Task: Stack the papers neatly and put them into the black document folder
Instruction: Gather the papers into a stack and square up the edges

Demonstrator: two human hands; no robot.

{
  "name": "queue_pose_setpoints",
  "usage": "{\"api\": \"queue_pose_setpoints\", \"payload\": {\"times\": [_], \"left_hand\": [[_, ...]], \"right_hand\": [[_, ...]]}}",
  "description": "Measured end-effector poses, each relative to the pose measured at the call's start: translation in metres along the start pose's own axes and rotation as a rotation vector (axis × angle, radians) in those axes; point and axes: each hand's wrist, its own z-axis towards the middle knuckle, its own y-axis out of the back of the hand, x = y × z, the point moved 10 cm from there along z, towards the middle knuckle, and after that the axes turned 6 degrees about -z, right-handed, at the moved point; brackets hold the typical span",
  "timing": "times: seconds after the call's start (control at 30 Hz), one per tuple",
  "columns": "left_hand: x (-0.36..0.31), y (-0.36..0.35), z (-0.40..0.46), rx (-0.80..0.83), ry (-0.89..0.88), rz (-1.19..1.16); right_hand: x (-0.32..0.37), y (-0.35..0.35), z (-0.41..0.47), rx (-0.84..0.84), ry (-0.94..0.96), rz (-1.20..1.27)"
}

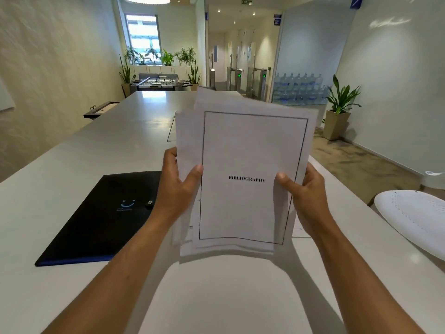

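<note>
I hold a loose stack of white papers (245, 145) upright above the table, its sheets fanned and uneven at the edges. The front sheet has a black frame and the word BIBLIOGRAPHY. My left hand (177, 186) grips the stack's left edge with the thumb on the front. On the right edge my right hand (304, 196) grips the same way. The black document folder (101, 220) lies flat and closed on the table to the left of my left hand, with a snap button and a small blue logo on its cover.
The long white table (120, 131) runs away from me. A white perforated chair back (414, 218) stands at the right edge. A dark tray-like object (101, 109) sits off the table's far left side. Potted plants and water bottles stand further back.
</note>
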Motion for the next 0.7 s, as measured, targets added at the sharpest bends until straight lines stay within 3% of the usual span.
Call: {"api": "queue_pose_setpoints", "payload": {"times": [0.7], "left_hand": [[0.058, -0.014, -0.042, -0.129, 0.103, 0.026]], "right_hand": [[-0.064, -0.018, -0.041, -0.067, -0.090, -0.153]]}}
